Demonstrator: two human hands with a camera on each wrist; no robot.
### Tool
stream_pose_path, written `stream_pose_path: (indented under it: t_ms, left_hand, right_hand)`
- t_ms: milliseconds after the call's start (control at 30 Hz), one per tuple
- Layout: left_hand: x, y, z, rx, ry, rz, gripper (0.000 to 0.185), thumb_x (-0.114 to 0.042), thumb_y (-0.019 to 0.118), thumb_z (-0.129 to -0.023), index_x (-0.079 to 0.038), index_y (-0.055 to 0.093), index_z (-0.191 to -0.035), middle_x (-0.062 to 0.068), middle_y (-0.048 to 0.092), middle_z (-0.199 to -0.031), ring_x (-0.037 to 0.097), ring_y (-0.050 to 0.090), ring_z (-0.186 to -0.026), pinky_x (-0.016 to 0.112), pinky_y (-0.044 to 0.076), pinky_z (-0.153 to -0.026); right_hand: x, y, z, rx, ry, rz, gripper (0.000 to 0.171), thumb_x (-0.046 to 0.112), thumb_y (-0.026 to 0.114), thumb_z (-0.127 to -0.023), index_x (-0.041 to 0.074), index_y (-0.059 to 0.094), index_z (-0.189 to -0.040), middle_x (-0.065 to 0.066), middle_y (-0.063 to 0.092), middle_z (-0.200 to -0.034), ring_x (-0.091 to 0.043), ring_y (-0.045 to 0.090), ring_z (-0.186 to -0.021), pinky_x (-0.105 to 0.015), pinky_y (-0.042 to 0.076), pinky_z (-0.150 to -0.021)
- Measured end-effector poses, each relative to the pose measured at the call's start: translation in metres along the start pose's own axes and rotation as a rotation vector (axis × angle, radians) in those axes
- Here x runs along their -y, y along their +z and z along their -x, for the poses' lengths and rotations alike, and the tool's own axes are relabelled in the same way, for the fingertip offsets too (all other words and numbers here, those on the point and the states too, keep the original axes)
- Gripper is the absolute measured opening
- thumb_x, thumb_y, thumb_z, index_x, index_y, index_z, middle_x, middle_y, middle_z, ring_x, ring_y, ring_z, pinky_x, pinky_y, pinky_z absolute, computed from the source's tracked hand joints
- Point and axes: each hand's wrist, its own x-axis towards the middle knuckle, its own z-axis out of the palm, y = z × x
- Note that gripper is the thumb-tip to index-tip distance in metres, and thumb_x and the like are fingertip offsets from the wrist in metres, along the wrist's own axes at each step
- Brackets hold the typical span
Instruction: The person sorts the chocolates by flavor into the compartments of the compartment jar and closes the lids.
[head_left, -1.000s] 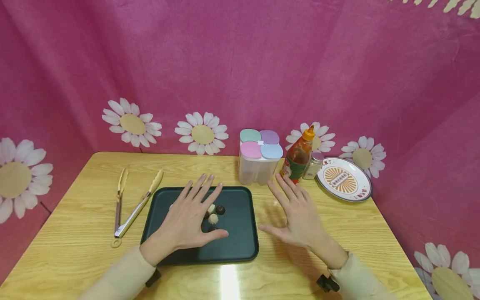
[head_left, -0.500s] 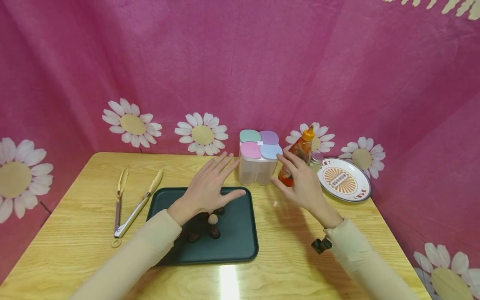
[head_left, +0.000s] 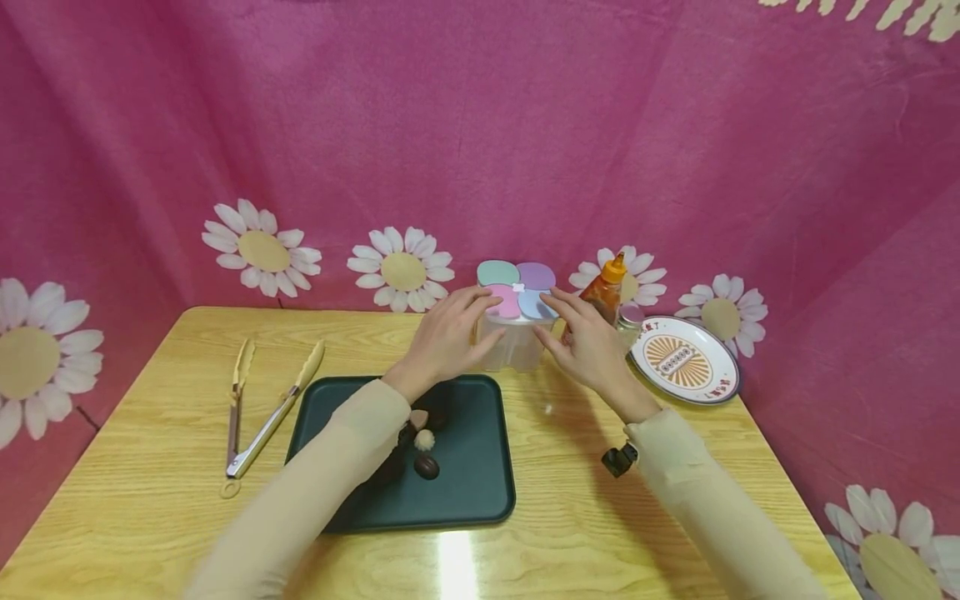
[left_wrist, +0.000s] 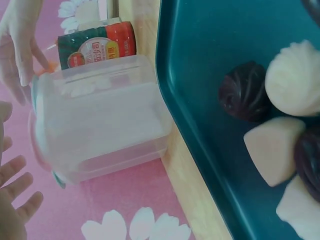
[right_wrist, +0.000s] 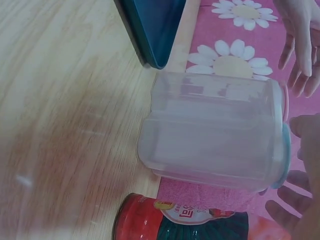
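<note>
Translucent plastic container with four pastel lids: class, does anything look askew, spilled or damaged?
Nothing stands out: the container stands upright, lids on top, no visible spill or damage. Left hand and right hand partly block the head view.

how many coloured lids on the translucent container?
4 on the translucent container: green lid back left, purple lid back right, pink lid front left, blue lid front right, in the head view. The front two are partly covered; no fifth shows.
</note>
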Motion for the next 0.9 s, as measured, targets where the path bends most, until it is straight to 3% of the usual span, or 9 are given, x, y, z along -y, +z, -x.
stream_pose_path:
  t_ms: [233,400,567,700,900]
  left_hand:
    - [0.001,0.013,-0.012,-0.012,-0.006,-0.020,0.031,-0.032,0.073,-0.099,-0.011,0.075,-0.123,0.010,0.071,-0.129,0.026,0.066,-0.120,0.041,0.056,-0.104]
    - [0.003,0.019,-0.016,-0.026,0.002,-0.031,0.021,-0.028,0.073,-0.100,-0.012,0.078,-0.114,0.007,0.072,-0.119,0.025,0.066,-0.111,0.039,0.058,-0.096]
    - [0.007,0.019,-0.017,-0.008,-0.012,-0.048,0.020,-0.027,0.072,-0.101,-0.013,0.077,-0.114,0.006,0.072,-0.119,0.025,0.066,-0.112,0.040,0.056,-0.101]
    - [0.012,0.015,-0.015,0.009,-0.036,-0.048,0.021,-0.027,0.070,-0.102,-0.013,0.077,-0.116,0.007,0.072,-0.121,0.026,0.066,-0.115,0.041,0.055,-0.105]
    - [0.020,0.010,-0.013,0.020,-0.050,-0.039,0.023,-0.027,0.070,-0.102,-0.012,0.077,-0.118,0.008,0.073,-0.123,0.026,0.069,-0.115,0.041,0.057,-0.103]
  right_hand:
    - [-0.005,0.006,-0.007,-0.001,-0.002,-0.033,0.045,0.031,0.072,-0.100,0.008,0.069,-0.138,-0.015,0.066,-0.146,-0.022,0.062,-0.070,-0.036,0.052,-0.065]
    - [-0.006,0.009,-0.009,-0.013,-0.014,-0.046,0.039,0.027,0.073,-0.099,0.005,0.073,-0.132,-0.018,0.068,-0.141,-0.033,0.070,-0.093,-0.045,0.057,-0.075]
    - [-0.005,0.011,-0.010,-0.020,-0.029,-0.050,0.037,0.027,0.074,-0.098,0.005,0.074,-0.129,-0.019,0.070,-0.138,-0.037,0.068,-0.120,-0.053,0.059,-0.093]
    - [-0.004,0.013,-0.009,-0.025,-0.049,-0.050,0.035,0.027,0.075,-0.098,0.005,0.076,-0.127,-0.017,0.071,-0.136,-0.037,0.066,-0.125,-0.054,0.057,-0.100]
    - [0.001,0.014,-0.007,-0.067,-0.107,-0.061,0.030,0.022,0.077,-0.096,0.006,0.078,-0.121,-0.015,0.074,-0.131,-0.036,0.067,-0.121,-0.053,0.058,-0.098]
